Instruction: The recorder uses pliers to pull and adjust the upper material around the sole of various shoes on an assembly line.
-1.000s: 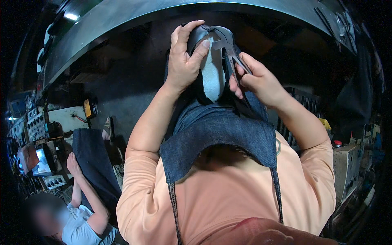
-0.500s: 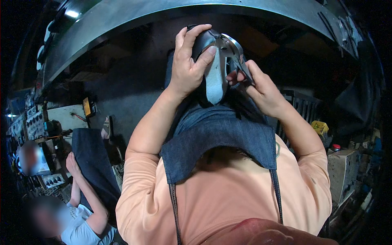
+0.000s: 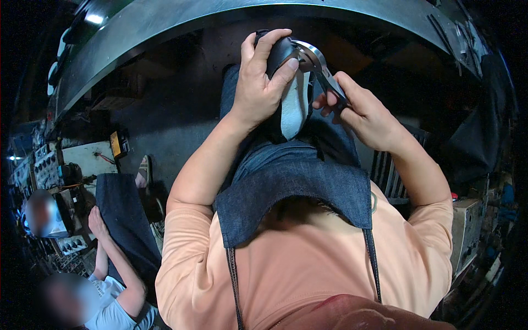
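A shoe with a dark upper and a pale, sole-shaped bottom is held upside down above my lap, one end pointing toward me. My left hand grips its far end, with the thumb pressed on the bottom and the fingers over the dark upper. My right hand is closed round the handles of metal pliers. Their curved, shiny head meets the shoe's edge close to my left thumb. What the jaws bite on is too small to make out. A denim apron covers my lap.
A metal-edged bench curves across the far side. At left, another person's hands rest near dark trousers, beside cluttered equipment. A cardboard box and a dark slatted piece stand at right.
The pliers and my right hand have shifted right, the handles swinging away from the shoe. My left hand has moved slightly up and right with the shoe.
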`<state>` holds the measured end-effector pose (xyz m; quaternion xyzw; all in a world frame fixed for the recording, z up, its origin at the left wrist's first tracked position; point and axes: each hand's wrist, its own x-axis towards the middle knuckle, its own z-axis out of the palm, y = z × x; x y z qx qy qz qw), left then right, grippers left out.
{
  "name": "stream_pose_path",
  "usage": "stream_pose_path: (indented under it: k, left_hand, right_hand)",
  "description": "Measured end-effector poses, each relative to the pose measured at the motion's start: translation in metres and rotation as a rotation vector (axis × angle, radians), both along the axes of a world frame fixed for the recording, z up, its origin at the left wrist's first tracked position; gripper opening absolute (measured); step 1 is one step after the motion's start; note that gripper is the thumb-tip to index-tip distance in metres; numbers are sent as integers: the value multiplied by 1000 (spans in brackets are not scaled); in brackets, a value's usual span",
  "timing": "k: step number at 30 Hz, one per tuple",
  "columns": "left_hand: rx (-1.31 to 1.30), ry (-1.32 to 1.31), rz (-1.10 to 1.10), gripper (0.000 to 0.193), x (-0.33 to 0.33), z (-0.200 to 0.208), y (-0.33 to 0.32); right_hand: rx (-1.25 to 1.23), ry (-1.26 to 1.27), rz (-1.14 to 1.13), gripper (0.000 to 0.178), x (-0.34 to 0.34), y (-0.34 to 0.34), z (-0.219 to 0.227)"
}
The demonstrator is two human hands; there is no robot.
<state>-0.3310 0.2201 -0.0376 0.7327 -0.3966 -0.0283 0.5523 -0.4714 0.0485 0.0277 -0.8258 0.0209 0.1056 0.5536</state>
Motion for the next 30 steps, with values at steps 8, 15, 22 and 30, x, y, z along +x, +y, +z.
stream_pose_path:
  k: [8, 15, 22, 30]
  left_hand:
    - [22, 12, -8, 51, -3, 1, 0]
    - [43, -101, -34, 51, 6, -5, 7]
    - [22, 27, -28, 50, 8, -10, 10]
    - [20, -188, 35, 51, -1, -17, 1]
  right_hand:
    - [49, 179, -123, 15, 1, 10, 4]
    - [-87, -241, -221, 13, 4, 16, -66]
    - [-97, -446, -274, 14, 22, 29, -114]
    - [-40, -417, -330, 15, 13, 36, -120]
